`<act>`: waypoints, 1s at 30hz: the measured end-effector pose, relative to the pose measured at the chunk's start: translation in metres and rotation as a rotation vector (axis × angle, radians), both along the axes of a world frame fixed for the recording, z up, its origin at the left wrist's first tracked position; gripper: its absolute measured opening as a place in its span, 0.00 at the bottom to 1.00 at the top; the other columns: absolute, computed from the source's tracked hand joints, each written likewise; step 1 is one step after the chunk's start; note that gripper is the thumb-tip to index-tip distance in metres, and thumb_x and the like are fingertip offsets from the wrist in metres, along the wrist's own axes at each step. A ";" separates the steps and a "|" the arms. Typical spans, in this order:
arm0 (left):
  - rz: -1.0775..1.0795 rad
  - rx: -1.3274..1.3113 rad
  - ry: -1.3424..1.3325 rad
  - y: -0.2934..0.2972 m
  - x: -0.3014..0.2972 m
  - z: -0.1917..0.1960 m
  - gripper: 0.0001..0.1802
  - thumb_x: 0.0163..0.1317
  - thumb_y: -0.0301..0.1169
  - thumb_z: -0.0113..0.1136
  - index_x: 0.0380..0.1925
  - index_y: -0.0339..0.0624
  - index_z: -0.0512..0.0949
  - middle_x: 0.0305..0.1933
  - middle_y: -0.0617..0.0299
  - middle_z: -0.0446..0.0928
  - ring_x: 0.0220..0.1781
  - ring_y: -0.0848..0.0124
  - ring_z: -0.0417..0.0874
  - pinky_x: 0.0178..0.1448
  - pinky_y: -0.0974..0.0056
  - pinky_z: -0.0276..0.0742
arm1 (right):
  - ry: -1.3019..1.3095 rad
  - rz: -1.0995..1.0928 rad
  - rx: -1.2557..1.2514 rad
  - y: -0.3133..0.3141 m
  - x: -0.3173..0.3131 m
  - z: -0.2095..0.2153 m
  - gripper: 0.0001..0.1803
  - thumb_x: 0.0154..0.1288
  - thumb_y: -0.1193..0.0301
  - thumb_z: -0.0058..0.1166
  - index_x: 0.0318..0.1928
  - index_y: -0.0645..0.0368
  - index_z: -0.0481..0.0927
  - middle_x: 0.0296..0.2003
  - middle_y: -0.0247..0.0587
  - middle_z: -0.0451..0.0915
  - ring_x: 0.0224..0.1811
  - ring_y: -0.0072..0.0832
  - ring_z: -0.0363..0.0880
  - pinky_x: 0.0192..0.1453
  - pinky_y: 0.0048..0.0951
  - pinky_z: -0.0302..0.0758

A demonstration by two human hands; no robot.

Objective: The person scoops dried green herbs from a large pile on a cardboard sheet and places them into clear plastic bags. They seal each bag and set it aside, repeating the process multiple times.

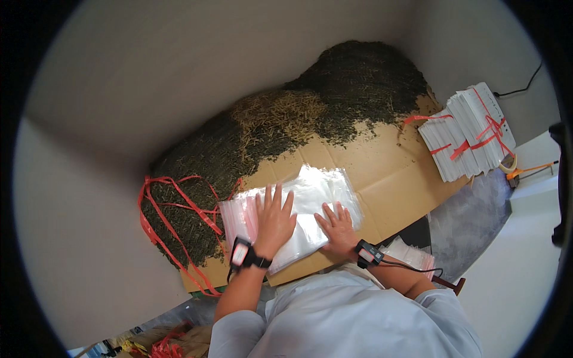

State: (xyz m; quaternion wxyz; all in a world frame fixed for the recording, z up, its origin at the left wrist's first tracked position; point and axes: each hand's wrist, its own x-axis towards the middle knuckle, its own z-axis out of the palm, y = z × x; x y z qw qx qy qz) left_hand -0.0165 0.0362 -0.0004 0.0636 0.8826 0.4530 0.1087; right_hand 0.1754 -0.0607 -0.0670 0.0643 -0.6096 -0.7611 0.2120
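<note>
A stack of clear plastic zip bags [316, 185] lies on flattened cardboard in front of me, with pinkish-red edges gathered at its left end. My left hand [276, 219] rests flat on the stack near those pink edges, fingers spread and pointing away from me. On the right part of the stack, close to its near edge, my right hand [338, 230] also lies flat with its fingers apart. Neither hand grips anything. Each wrist carries a strapped black device, and a cable runs from the right one.
Dark dried plant material, like loose tea leaves [370, 77], is heaped along the wall on the cardboard [382, 179], with a browner patch [277, 116]. Red ribbon [156, 206] lies at left. Bundled white flat cartons [465, 134] sit at right. More clear bags [409, 255] lie beside my right forearm.
</note>
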 end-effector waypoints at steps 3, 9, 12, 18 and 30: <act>0.186 0.047 0.076 -0.037 -0.043 0.028 0.32 0.50 0.39 0.64 0.58 0.44 0.71 0.68 0.43 0.57 0.71 0.44 0.53 0.70 0.38 0.45 | -0.025 0.004 -0.038 -0.002 0.005 0.002 0.53 0.40 0.55 0.69 0.68 0.46 0.57 0.71 0.50 0.45 0.72 0.61 0.38 0.70 0.61 0.41; 0.598 -0.146 -0.039 -0.054 -0.063 -0.003 0.46 0.47 0.43 0.69 0.64 0.38 0.59 0.69 0.39 0.50 0.70 0.41 0.50 0.71 0.45 0.48 | 0.006 0.045 -0.091 0.001 0.010 0.009 0.54 0.39 0.56 0.70 0.68 0.46 0.56 0.71 0.50 0.44 0.71 0.62 0.37 0.71 0.60 0.43; 0.613 -0.169 -0.116 -0.055 -0.061 -0.030 0.48 0.48 0.39 0.68 0.66 0.37 0.54 0.69 0.37 0.50 0.70 0.41 0.51 0.71 0.47 0.50 | -0.034 0.048 -0.115 0.005 0.007 0.012 0.54 0.39 0.55 0.70 0.69 0.46 0.56 0.71 0.49 0.44 0.71 0.62 0.37 0.70 0.61 0.43; 0.601 -0.121 -0.206 -0.053 -0.068 -0.049 0.45 0.51 0.34 0.66 0.67 0.37 0.53 0.69 0.37 0.51 0.69 0.43 0.54 0.71 0.49 0.52 | 0.084 0.134 -0.028 0.007 0.018 0.009 0.52 0.44 0.51 0.67 0.69 0.46 0.56 0.71 0.50 0.46 0.71 0.61 0.39 0.71 0.59 0.43; 0.634 -0.227 -0.212 -0.049 -0.067 -0.045 0.47 0.50 0.37 0.66 0.67 0.38 0.52 0.70 0.39 0.49 0.70 0.42 0.52 0.71 0.47 0.50 | 0.245 -0.332 0.429 0.024 0.029 -0.050 0.37 0.56 0.60 0.58 0.64 0.58 0.62 0.61 0.61 0.61 0.60 0.54 0.61 0.66 0.48 0.58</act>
